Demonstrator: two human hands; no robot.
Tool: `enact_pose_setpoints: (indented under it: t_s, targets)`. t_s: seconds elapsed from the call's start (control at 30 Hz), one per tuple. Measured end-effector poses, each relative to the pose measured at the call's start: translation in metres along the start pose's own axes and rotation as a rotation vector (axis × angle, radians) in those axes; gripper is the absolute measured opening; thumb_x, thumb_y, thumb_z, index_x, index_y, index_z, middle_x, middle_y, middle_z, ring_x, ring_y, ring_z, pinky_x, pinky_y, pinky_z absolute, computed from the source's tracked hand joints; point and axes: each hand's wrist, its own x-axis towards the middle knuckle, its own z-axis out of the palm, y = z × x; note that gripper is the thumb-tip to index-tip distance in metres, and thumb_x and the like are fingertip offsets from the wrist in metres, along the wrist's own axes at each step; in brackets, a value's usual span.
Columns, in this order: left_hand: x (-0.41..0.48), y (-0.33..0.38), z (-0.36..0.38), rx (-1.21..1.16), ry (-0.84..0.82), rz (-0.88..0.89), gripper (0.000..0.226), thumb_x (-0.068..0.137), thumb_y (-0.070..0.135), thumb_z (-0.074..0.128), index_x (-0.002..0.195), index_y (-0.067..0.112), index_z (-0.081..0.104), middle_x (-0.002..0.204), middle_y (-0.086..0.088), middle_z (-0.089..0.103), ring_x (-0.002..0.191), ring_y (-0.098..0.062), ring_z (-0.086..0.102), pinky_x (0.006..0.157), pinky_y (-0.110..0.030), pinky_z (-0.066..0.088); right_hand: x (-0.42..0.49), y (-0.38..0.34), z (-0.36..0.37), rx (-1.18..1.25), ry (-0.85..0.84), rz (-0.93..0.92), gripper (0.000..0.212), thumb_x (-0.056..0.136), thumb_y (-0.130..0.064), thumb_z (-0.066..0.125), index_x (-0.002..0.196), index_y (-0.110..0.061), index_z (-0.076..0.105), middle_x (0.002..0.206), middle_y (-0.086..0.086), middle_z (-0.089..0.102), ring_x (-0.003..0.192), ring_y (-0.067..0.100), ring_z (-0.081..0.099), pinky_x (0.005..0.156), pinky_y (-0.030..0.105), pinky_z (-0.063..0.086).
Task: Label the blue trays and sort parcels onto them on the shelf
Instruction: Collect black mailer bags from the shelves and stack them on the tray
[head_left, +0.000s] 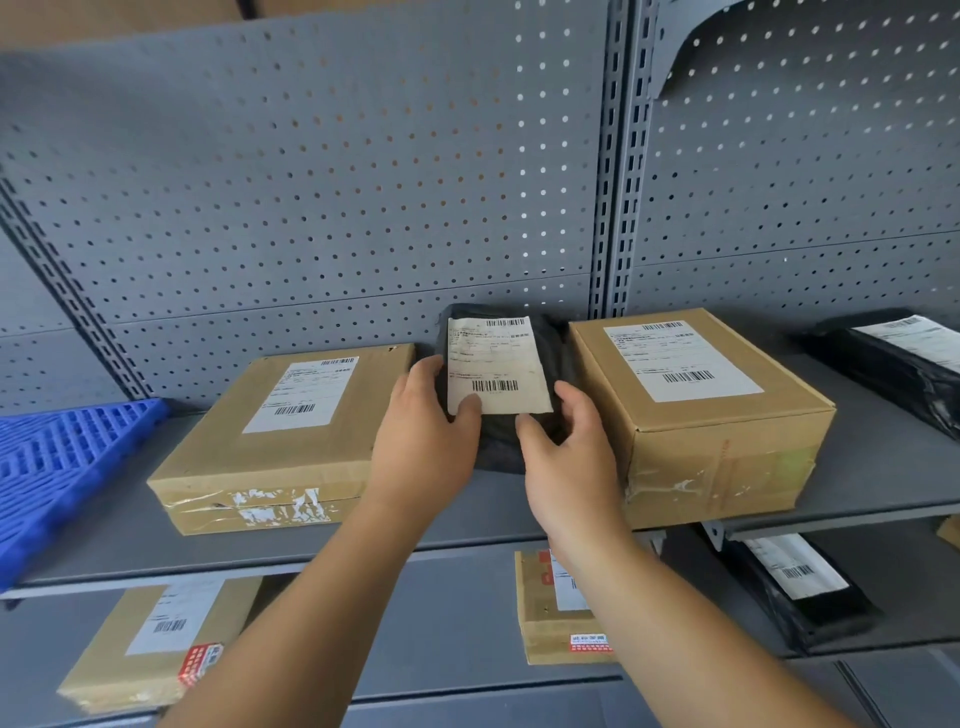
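The black parcel is held at the middle of the upper shelf, tilted up toward the camera; whether its lower end rests on the shelf cannot be told. The left hand is clamped on its left edge, thumb laid on the white label; the right hand is curled round its lower right edge.

The parcel is flanked closely on both sides: a flat cardboard box is set just to the left and a taller cardboard box just to the right. The blue tray is placed at the far left of the same shelf, well apart from the parcel; a black bag is laid at the far right. The rear is closed off by a perforated panel and a slotted upright.

The parcel is wrapped in soft, creased dark film; both boxes are sealed with wrinkled clear tape and fitted with barcoded labels. The tray is moulded as an open plastic grid; the shelf and panel are finished in matt grey metal.
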Motion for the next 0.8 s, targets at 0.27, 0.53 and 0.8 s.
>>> enact_pose_setpoints:
  t_s: [0.27,0.53,0.8]
  targets:
    - [-0.027,0.003,-0.024,-0.323,0.125,-0.120,0.035,0.094,0.027,0.061,0.128,0.037,0.063,0.105,0.031,0.070,0.085,0.007,0.066,0.066,-0.015,0.051,-0.014,-0.015,-0.007,0.145,-0.052,-0.140,0.049,0.091,-0.018,0.067,0.127,-0.046,0.050,0.109,-0.042,0.059,0.105,-0.022,0.053,0.077,-0.004,0.040]
    - [-0.061,-0.019,-0.067,-0.505,0.172,-0.178,0.026,0.097,0.021,0.062,0.114,0.039,0.069,0.099,0.024,0.077,0.079,0.000,0.073,0.061,-0.017,0.053,-0.043,-0.027,0.022,0.203,-0.195,-0.180,0.058,0.086,-0.022,0.068,0.140,-0.035,0.051,0.130,-0.020,0.064,0.119,-0.002,0.059,0.103,0.033,0.050]
    - [-0.100,-0.075,-0.156,-0.499,0.270,-0.202,0.029,0.093,0.029,0.062,0.118,0.039,0.072,0.105,0.019,0.078,0.090,-0.002,0.074,0.080,-0.030,0.057,-0.103,-0.049,0.093,0.271,-0.345,-0.159,0.035,0.081,-0.038,0.065,0.116,-0.037,0.069,0.112,-0.022,0.073,0.107,-0.003,0.066,0.098,0.031,0.052]
